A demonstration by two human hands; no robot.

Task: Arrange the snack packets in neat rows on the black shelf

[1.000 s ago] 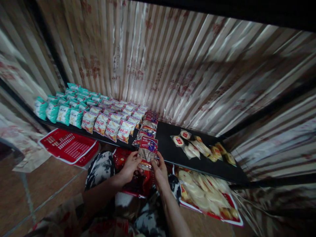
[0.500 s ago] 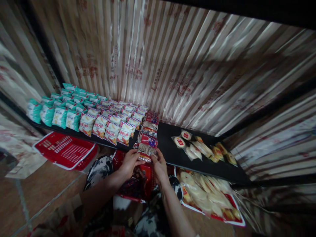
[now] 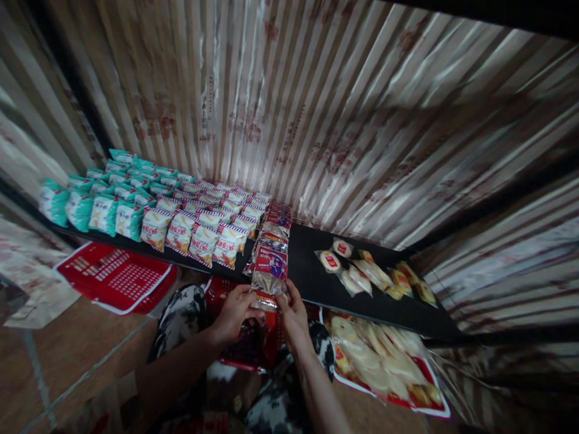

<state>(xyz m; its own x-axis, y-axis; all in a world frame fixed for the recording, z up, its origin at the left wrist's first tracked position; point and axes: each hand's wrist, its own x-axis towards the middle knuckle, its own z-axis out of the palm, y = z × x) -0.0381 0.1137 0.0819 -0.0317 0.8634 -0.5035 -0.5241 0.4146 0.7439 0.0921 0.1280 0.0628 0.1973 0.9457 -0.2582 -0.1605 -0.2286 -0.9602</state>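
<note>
Both hands are on the one packet! The left hand [image 3: 235,310] has the near left corner, thumb and fingers pinched nearly together on the wrapper; the right hand [image 3: 292,307] grips the near right corner just as closely. Between the two sets of fingertips sits the red-and-silver packet [image 3: 270,274], printed side up, its far end pointing away from the person at the near end of a row of matching packets [image 3: 278,220]. Whether it rests on them or hangs just above, the view cannot tell.

Straight beyond the fingers, that row runs back along the black shelf [image 3: 307,259] to a striped sheet [image 3: 253,90]. Left of the fingers, striped-edge white packets [image 3: 202,241] stand in close ranks, with teal packets [image 3: 103,214] farther left again. Out to the right, well apart from the fingers, lie round wrapped pieces [image 3: 330,261] and yellow packets [image 3: 402,282].

Below the fingers, between the knees, there's a red basket [image 3: 272,337] with dark packets inside, too dim to read. Lower left of the fingers, another basket [image 3: 113,271]; lower right, a third basket [image 3: 446,404], heaped with pale wrapped pieces [image 3: 373,355].
</note>
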